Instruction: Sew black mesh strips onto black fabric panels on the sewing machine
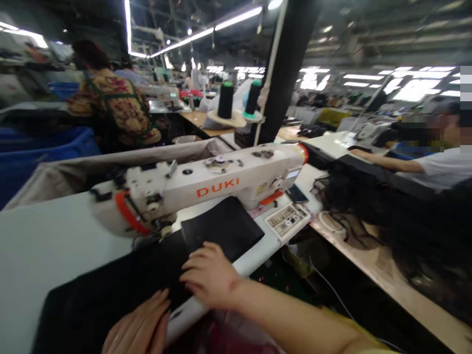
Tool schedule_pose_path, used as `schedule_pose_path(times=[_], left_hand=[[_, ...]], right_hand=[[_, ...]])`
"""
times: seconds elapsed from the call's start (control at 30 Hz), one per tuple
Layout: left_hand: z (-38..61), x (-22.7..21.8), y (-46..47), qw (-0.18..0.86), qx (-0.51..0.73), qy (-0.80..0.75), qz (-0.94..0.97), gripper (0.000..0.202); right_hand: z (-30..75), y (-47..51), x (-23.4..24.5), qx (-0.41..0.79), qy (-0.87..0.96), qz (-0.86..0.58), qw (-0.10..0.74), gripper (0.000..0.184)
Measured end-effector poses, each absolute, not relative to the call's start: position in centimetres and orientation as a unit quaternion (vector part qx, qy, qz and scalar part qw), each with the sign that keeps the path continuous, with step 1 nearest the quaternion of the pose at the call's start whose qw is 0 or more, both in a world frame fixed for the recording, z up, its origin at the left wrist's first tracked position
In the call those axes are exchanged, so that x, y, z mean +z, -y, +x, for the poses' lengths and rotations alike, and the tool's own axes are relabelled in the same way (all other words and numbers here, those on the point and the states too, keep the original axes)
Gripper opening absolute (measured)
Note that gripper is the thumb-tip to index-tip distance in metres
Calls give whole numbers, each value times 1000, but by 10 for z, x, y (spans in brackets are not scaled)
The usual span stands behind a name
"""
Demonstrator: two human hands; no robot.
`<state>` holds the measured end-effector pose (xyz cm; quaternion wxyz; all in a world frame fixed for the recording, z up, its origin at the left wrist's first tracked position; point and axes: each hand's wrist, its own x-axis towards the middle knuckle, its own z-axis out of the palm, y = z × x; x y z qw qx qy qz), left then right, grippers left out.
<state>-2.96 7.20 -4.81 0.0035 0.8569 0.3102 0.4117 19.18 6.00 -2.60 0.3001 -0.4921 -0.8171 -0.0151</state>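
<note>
Far left, 1 co-worker (110,103) in a floral top sat w/ back to the camera, beside a blue bin (47,152). The black fabric (106,290) lay on the white table (44,246), running from the near edge up to the needle end of the sewing machine (221,184). The left hand (138,327) lay flat on it, fingers straight & pressed together, gripping nothing. Orange lettering on the machine read "DUKI" (its small stickers were too blurry to read). The right hand (210,275) rested on the fabric too, fingers bent & close together, tips pressing down, no pinch. A folded black piece (224,226) lay just beyond them. 2 black thread cones (225,100) stood behind. Far right, a 2nd co-worker's arm (391,164) lay on another table.
</note>
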Motion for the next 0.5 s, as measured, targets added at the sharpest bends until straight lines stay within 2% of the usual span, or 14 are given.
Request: schedule_pose_path(times=[0.07, 0.2, 0.5], left_hand=[[-32, -37, -56, 12, 332, -356, 873, 25], [-26, -21, -47, 84, 289, -398, 867, 17], [-21, -12, -45, 143, 302, -427, 840, 14]], right_hand=[[196, -56, -18, 41, 807, -487, 333, 14], [204, -60, -25, 142, 796, -450, 379, 15], [206, -57, -27, 89, 817, -445, 355, 15]])
